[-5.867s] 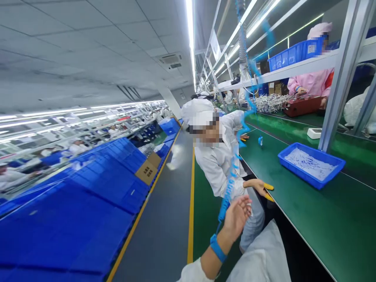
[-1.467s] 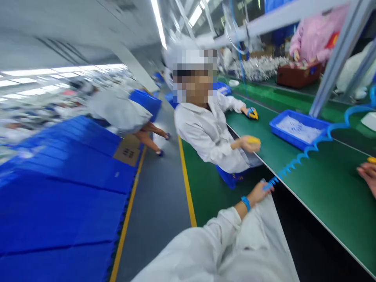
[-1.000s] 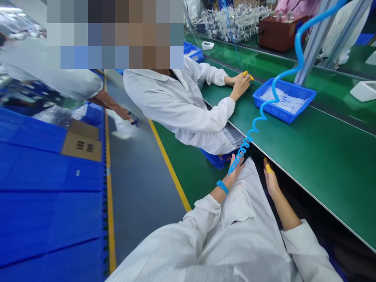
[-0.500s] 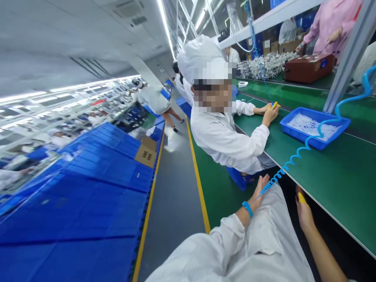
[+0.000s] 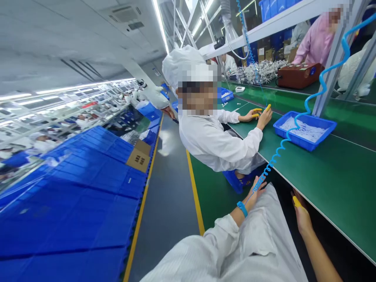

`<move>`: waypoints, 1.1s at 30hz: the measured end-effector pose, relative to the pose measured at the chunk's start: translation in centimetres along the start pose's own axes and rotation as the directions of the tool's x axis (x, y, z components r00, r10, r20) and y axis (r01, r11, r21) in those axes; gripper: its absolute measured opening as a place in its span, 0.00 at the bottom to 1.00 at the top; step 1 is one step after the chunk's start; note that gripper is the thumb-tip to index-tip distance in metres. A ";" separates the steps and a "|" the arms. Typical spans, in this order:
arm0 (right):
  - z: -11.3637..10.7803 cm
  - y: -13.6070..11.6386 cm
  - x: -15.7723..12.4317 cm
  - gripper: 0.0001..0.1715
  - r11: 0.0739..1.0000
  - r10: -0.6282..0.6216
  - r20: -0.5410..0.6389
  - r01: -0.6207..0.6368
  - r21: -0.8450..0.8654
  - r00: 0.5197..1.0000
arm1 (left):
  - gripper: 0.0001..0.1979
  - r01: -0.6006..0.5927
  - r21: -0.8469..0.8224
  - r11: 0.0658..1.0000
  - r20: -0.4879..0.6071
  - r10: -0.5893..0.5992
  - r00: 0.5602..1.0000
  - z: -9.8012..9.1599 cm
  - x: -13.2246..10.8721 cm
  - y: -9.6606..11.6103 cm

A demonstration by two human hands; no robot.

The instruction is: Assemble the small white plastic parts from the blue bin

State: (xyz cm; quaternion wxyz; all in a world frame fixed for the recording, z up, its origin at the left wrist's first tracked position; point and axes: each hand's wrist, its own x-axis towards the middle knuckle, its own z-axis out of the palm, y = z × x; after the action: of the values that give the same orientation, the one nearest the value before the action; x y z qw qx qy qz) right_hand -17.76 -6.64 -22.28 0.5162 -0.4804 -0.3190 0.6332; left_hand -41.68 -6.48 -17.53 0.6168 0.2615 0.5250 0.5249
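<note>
My left hand (image 5: pixel 255 190) lies flat on my white-clad knee, fingers stretched out, holding nothing. A blue wrist strap (image 5: pixel 242 208) sits on that wrist, and its blue coiled cord (image 5: pixel 282 143) rises across the green bench (image 5: pixel 329 180) to the frame post. My right hand (image 5: pixel 300 211) reaches under the bench edge, with a yellow finger cot showing; its fingertips are hidden. A blue tray (image 5: pixel 304 129) of white parts rests on the bench beyond both hands.
A co-worker in white (image 5: pixel 217 137) sits close ahead at the bench, hands with yellow finger cots on it. Stacked blue bins (image 5: pixel 88 188) and a cardboard box (image 5: pixel 138 158) line the left side of the aisle. A red-brown device (image 5: pixel 298 74) stands farther back.
The view swung from the aisle down to my lap and up again. My left hand dropped onto my knee. My right hand came off the bench to under its edge.
</note>
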 end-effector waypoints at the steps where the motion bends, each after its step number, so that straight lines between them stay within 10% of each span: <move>1: -0.3 0.1 0.2 0.44 1.000 0.018 -0.031 -0.018 0.016 0.999 | 0.45 -0.007 0.003 1.000 -0.003 0.007 1.000 0.1 0.0 0.3; 6: -0.6 -0.4 1.2 0.33 0.992 0.053 -0.204 -0.029 0.119 0.978 | 0.43 -0.021 0.001 1.000 -0.008 0.021 1.000 1.1 -0.2 1.2; 33: 0.6 -1.6 -0.3 0.36 0.989 -0.006 -0.075 0.017 0.144 0.997 | 0.48 -0.027 0.033 0.999 -0.005 0.027 1.000 3.1 -2.4 0.9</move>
State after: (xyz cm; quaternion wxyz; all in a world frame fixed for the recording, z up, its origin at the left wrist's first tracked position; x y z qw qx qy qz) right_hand -17.74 -6.47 -20.61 0.5649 -0.4631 -0.2554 0.6334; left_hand -38.91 -7.73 -14.84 0.6040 0.2769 0.5317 0.5252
